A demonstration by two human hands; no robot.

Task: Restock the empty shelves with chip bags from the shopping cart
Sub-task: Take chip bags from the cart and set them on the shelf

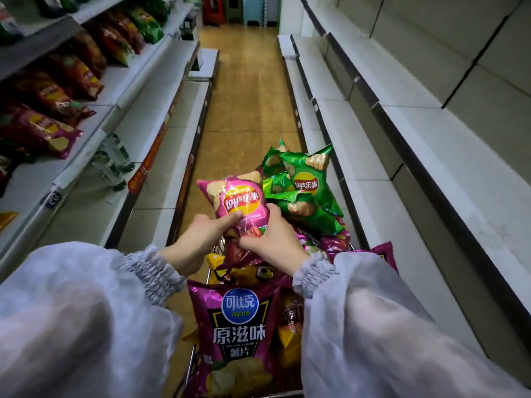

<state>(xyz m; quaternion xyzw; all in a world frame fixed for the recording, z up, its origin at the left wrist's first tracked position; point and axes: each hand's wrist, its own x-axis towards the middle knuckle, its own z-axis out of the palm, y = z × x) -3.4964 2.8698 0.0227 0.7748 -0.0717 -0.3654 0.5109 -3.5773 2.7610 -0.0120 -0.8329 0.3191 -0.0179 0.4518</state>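
Both hands meet on a pink Lay's bag [239, 200] above the shopping cart [192, 366]. The left hand [198, 239] pinches the bag's lower left edge between thumb and fingers, and the right hand [274, 242] curls its fingers over the lower right edge. Just beyond the right hand's fingertips lie green Lay's bags [306, 183], piled at the cart's far end. Below both wrists, nearer the person, a purple Copico bag [240, 326] stands in the cart. Bare white shelves [359, 145] run past the right hand's outer side; stocked shelves [51, 93] rise beyond the left hand.
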